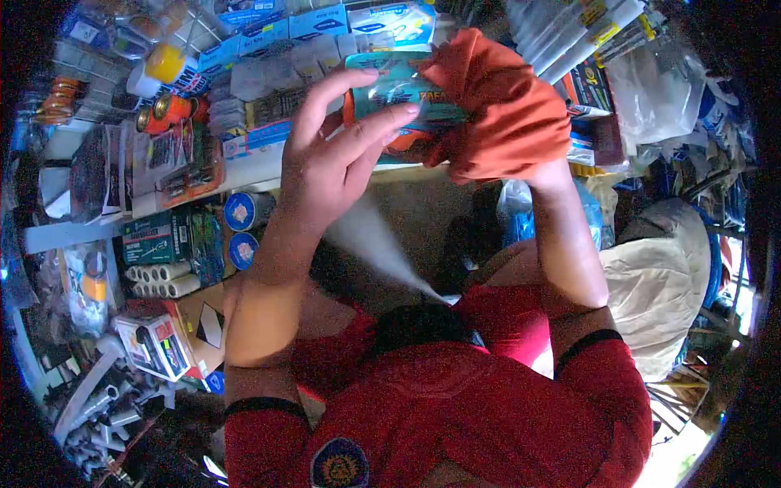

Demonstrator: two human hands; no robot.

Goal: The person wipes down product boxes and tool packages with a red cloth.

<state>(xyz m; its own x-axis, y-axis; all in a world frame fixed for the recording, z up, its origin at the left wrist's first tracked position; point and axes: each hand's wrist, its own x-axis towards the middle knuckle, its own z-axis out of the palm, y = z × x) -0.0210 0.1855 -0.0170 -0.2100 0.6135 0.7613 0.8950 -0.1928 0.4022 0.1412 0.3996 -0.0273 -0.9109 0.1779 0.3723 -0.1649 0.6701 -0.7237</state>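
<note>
My left hand (338, 150) grips a teal package (390, 89) with orange edges by its left side, thumb and fingers pressed on its shiny face. Some lettering shows on it, partly covered. An orange cloth (508, 110) drapes over my right hand, hiding its fingers; only the wrist (553, 177) shows below. The cloth touches the right part of the package. Both hands are above the front edge of a crowded shelf.
Blue boxes (317, 23) and plastic-wrapped packs line the back. Orange rolls (169, 110) stand at left. Below are round blue-topped cans (241, 211), white tubes (163, 279) and pipe fittings (106, 407). A cream-coloured cloth covering (655, 285) lies at right.
</note>
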